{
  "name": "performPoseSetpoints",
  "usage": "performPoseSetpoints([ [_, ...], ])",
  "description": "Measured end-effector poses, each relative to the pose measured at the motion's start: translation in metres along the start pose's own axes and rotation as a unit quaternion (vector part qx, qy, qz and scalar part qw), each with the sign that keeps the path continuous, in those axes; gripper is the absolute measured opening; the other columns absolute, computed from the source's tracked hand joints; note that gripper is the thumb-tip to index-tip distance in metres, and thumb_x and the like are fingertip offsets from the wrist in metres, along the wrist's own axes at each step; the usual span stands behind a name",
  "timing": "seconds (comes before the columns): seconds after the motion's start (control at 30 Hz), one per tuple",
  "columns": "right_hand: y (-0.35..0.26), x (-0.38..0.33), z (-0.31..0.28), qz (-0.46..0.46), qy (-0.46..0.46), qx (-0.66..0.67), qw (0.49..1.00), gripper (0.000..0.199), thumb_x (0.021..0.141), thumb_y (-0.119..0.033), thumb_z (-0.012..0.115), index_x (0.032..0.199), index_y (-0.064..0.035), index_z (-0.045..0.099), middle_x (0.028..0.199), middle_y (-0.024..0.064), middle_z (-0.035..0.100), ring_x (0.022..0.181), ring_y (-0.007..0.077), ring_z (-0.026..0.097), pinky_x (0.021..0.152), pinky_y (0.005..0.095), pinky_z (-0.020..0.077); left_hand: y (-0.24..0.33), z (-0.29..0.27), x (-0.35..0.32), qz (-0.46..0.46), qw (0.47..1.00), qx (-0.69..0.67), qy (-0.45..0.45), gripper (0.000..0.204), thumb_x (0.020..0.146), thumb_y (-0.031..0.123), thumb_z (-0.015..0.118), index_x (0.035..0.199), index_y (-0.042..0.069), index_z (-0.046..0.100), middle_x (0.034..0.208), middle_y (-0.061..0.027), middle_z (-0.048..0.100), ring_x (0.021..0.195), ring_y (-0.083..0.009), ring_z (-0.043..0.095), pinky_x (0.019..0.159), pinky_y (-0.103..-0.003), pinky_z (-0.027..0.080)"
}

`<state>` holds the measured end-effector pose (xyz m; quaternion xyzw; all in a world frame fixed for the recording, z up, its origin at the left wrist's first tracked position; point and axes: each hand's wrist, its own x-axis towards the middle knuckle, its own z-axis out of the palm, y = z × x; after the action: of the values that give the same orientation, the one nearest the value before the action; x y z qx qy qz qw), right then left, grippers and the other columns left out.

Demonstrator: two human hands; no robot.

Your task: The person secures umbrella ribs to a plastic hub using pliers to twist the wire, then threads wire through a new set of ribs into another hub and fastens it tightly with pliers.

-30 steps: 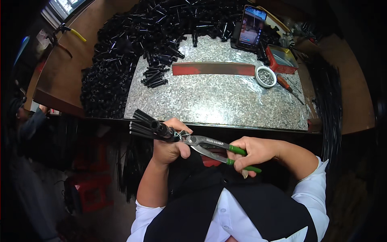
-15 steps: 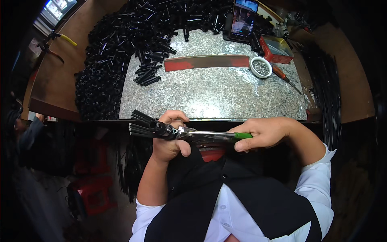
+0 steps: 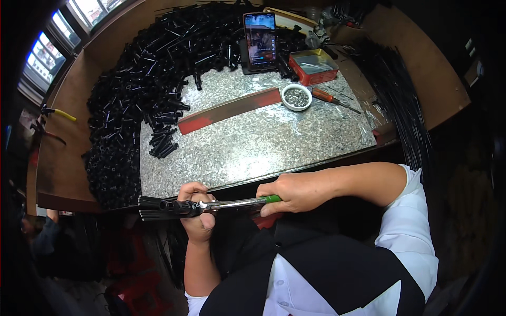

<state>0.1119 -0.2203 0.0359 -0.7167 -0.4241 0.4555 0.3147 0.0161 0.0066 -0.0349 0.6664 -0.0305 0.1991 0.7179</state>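
In front of the table edge, my left hand [image 3: 195, 222] is closed around a black tubular fitting [image 3: 176, 207] with a bundle of thin black rods [image 3: 149, 215] fanning out to the left. My right hand [image 3: 293, 194] is wrapped round the handles of a pair of pliers [image 3: 237, 203]; a green grip shows at its fingers. The metal jaws of the pliers reach to the fitting beside my left thumb. Whether they bite on it, I cannot make out, as my left fingers partly cover that spot.
A big heap of black tubular parts [image 3: 126, 105] covers the left and back of the speckled board [image 3: 253, 137]. On it lie a red-brown strip [image 3: 229, 110], a white bowl of small metal bits [image 3: 296, 97] and a screwdriver [image 3: 334, 99]. Behind stand a red tin [image 3: 314, 67] and a phone [image 3: 260, 42].
My view has turned, so the table appears rotated and shifted left. Both hands, with the fitting and pliers, appear further left and lower. Both grips stay the same.
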Motion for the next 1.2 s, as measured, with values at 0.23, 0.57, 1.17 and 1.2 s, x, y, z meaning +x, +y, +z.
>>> performPoseSetpoints([
  [0.23,0.008,0.001,0.005,-0.052,0.092,-0.088,0.991,0.033,0.092,-0.035,0.057,0.098,-0.0022,0.053,0.067,0.0188,0.059,0.063,0.0367,0.06,0.058,0.0433,0.0459,0.011,0.002,0.004,-0.052,0.996,-0.067,-0.005,0.088,0.055,0.065,0.074,0.101,-0.004,0.042,0.058,0.0069,0.039,0.051,-0.0019,0.038,0.052,-0.017,0.034],
  [0.57,-0.003,-0.028,-0.006,-0.083,0.242,-0.437,0.862,0.047,0.087,-0.029,0.06,0.13,-0.013,0.051,0.073,0.0106,0.051,0.06,0.0271,0.056,0.052,0.0381,0.0458,0.015,0.001,0.012,-0.065,0.997,-0.033,-0.029,0.086,0.044,0.059,0.076,0.099,0.002,0.04,0.055,0.0087,0.041,0.053,-0.0002,0.038,0.057,-0.017,0.036],
  [1.17,-0.019,-0.026,-0.01,-0.044,0.21,-0.507,0.835,0.055,0.08,-0.011,0.053,0.135,-0.0123,0.046,0.071,0.0138,0.056,0.059,0.0268,0.062,0.05,0.0374,0.0488,0.005,0.009,0.013,-0.106,0.984,-0.12,-0.073,0.065,0.056,0.014,0.092,0.08,0.014,0.032,0.067,0.0091,0.03,0.059,-0.0019,0.028,0.05,-0.019,0.026],
  [1.2,-0.019,-0.025,-0.009,-0.045,0.21,-0.507,0.835,0.055,0.08,-0.011,0.053,0.135,-0.0123,0.046,0.071,0.0138,0.056,0.059,0.0268,0.062,0.05,0.0374,0.0488,0.003,0.008,0.011,-0.106,0.985,-0.119,-0.073,0.065,0.056,0.014,0.092,0.08,0.014,0.032,0.067,0.0091,0.03,0.059,-0.0019,0.028,0.05,-0.019,0.026],
])
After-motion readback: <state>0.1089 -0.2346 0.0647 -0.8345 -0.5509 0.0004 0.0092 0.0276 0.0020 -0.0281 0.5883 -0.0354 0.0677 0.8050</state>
